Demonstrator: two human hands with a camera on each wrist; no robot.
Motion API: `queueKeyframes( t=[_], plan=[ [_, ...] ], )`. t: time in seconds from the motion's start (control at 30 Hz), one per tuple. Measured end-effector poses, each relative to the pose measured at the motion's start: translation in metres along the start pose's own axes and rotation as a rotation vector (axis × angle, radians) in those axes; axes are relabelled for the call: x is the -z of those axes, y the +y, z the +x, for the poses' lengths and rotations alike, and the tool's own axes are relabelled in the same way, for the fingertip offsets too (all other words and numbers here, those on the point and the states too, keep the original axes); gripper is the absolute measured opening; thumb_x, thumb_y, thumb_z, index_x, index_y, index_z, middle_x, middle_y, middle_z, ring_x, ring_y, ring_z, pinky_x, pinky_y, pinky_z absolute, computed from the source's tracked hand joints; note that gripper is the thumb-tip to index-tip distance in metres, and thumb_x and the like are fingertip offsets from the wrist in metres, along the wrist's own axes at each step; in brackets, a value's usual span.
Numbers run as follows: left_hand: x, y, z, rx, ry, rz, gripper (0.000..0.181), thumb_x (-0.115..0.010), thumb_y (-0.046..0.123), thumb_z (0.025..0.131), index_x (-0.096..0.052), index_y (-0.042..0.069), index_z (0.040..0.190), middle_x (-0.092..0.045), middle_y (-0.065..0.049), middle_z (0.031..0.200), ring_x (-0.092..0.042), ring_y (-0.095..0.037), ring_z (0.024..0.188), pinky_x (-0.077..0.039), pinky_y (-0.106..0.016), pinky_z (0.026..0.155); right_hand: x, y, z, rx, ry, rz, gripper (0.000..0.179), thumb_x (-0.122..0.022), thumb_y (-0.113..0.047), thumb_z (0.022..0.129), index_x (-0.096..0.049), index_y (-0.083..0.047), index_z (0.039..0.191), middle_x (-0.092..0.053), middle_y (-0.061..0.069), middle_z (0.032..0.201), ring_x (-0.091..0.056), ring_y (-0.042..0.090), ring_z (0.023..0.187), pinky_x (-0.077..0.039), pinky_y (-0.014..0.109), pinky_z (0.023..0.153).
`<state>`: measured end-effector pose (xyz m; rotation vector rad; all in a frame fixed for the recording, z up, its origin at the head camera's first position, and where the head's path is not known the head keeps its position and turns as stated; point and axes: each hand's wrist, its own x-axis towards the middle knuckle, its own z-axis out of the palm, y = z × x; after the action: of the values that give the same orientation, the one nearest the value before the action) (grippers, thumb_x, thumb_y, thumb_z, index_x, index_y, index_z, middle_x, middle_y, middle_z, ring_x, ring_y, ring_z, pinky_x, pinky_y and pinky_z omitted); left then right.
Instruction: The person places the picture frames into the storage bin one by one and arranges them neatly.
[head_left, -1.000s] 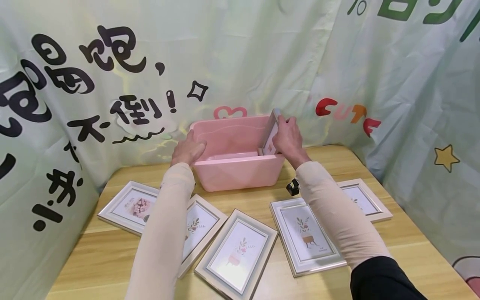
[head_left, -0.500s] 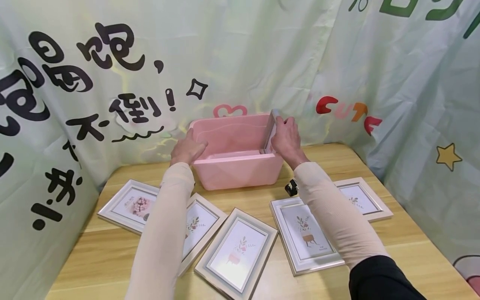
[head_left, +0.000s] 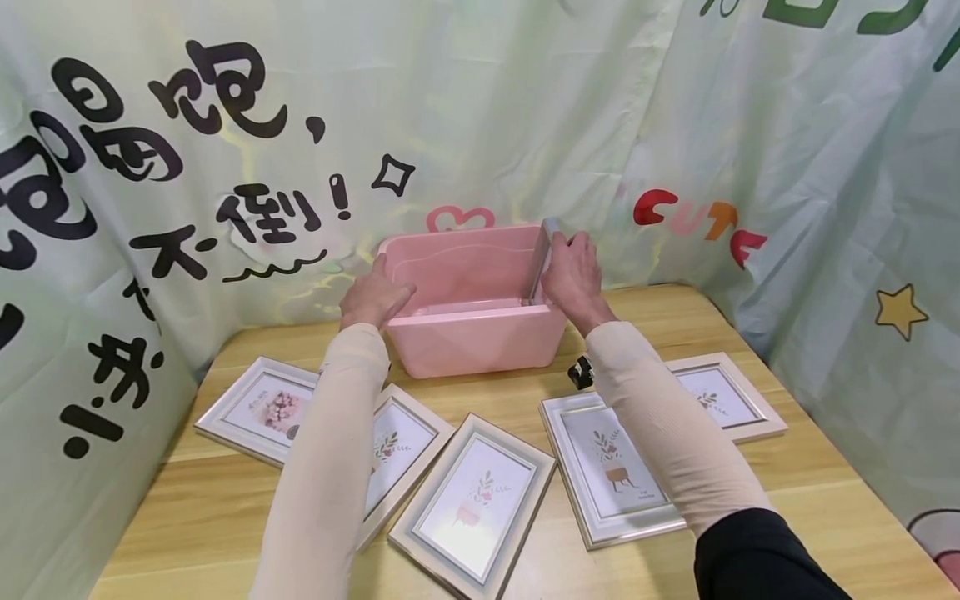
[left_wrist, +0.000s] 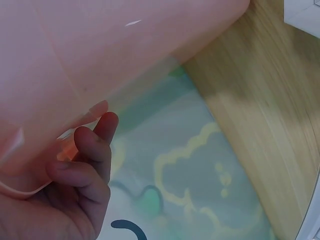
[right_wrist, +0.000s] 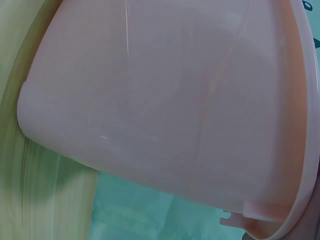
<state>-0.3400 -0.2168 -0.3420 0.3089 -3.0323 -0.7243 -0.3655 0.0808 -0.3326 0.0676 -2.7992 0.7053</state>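
Note:
A pink plastic storage bin (head_left: 476,343) stands at the back of the table. My left hand (head_left: 375,297) grips its left end, thumb on the inside; in the left wrist view the fingers (left_wrist: 95,145) curl up under the rim. At the opposite end, my right hand (head_left: 573,279) holds the bin's rim beside a picture frame (head_left: 543,254) that stands on edge inside, against the right wall. Most of that frame's face is hidden by the hand. From the right wrist, the bin's outer end wall (right_wrist: 165,100) fills the view, with only a sliver of the hand at the corner.
Several picture frames lie face up in front: a flower-print one (head_left: 258,408) at left, one under the left forearm (head_left: 401,446), one at centre (head_left: 476,504), and two at right (head_left: 611,467), (head_left: 723,396). A printed curtain (head_left: 525,125) hangs behind the wooden table (head_left: 150,542).
The upright picture frame has tipped closer to the bin's right wall, its face turning from view. My right hand has settled from the frame onto the bin's end. The left hand stays put.

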Motion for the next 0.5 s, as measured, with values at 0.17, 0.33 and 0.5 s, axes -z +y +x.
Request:
queueKeyframes(
  t=[0.17,0.33,0.5],
  plan=[
    [0.0,0.0011,-0.0003,0.001,0.013,0.007,0.09,-0.047,0.053,0.083,-0.007,0.02,0.157,-0.044,-0.025,0.145,-0.052,-0.043,0.123,-0.043,-0.06,0.097,0.0027,0.0001,0.0013,-0.001,-0.025,-0.053,0.058,-0.058,-0.012,0.088,-0.04,-0.005,0.143,-0.042,0.023,0.125,-0.044,0.036,0.112,-0.048,0.052,0.085],
    [0.002,0.0028,-0.0028,-0.004,0.018,0.024,0.089,-0.048,0.052,0.084,-0.009,0.02,0.157,-0.048,-0.026,0.141,-0.054,-0.043,0.12,-0.046,-0.059,0.093,0.0051,0.0024,0.0019,0.0,-0.044,-0.07,0.062,-0.058,-0.017,0.086,-0.039,-0.007,0.144,-0.043,0.023,0.126,-0.044,0.037,0.113,-0.048,0.055,0.084],
    [0.0031,0.0023,-0.0032,0.002,0.024,0.04,0.089,-0.048,0.052,0.083,-0.01,0.02,0.157,-0.051,-0.027,0.138,-0.055,-0.042,0.118,-0.047,-0.058,0.091,0.0078,0.0043,0.0006,0.005,-0.066,-0.051,0.066,-0.056,-0.02,0.084,-0.036,-0.011,0.147,-0.042,0.023,0.128,-0.043,0.038,0.114,-0.047,0.056,0.085]
  ],
)
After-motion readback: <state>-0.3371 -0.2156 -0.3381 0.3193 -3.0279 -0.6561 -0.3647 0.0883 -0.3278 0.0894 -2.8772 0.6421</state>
